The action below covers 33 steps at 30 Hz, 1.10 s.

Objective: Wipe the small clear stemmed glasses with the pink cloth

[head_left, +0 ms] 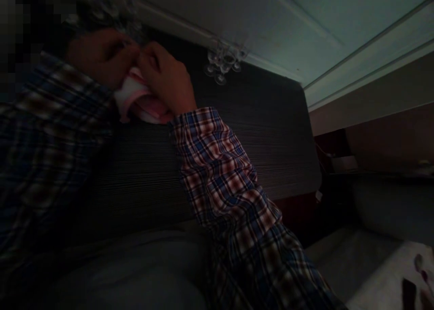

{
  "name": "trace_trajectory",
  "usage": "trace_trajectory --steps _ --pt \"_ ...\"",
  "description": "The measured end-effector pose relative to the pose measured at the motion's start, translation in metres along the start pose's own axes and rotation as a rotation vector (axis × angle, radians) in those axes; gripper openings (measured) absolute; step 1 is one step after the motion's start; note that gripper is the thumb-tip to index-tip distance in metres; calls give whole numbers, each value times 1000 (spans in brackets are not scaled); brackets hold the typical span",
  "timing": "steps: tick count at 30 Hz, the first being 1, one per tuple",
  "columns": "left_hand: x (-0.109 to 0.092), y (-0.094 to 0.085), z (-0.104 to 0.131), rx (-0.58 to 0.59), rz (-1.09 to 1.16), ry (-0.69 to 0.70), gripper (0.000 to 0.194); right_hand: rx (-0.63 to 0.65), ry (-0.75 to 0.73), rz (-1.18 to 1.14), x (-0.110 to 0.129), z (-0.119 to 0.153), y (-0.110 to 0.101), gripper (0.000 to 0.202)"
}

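Both my hands meet over a small pink-and-white cloth item (139, 95), which looks soft and has a pink-edged opening facing me. My left hand (98, 56) has its fingers bent and pinched at the item's far end. Against them press the curled fingers of my right hand (171, 77), closed on the same end and covering its right side. The fingertips touch each other, and the dim light hides exactly what lies between them. The item is held just over a dark ribbed table (145, 165).
Clear glassware (224, 59) stands in a cluster at the table's far edge, with more glass pieces (111, 7) behind my left hand. A pale panelled wall (322, 34) runs along the far side. At the lower right lies a light patterned cloth (389, 274).
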State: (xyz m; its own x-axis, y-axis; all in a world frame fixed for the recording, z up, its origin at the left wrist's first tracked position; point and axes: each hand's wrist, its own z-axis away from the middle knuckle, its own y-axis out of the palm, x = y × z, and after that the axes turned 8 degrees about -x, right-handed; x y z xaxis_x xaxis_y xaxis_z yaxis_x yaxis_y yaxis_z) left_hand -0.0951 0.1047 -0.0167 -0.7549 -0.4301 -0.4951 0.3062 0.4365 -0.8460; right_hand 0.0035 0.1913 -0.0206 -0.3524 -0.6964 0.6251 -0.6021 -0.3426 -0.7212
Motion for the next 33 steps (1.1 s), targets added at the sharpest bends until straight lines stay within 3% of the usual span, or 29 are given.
trace_trajectory --steps 4,11,18,33 --pt "-2 1 0 -138 115 -18 47 -9 7 -22 2 3 -3 18" --pt "3 6 -1 -188 122 38 41 -43 10 -87 4 6 -6 22" --pt "0 5 -2 -170 184 31 32 -105 -18 -193 3 8 -5 22" --pt "-5 -1 2 -149 284 30 34 -168 -20 -167 8 11 -6 21"
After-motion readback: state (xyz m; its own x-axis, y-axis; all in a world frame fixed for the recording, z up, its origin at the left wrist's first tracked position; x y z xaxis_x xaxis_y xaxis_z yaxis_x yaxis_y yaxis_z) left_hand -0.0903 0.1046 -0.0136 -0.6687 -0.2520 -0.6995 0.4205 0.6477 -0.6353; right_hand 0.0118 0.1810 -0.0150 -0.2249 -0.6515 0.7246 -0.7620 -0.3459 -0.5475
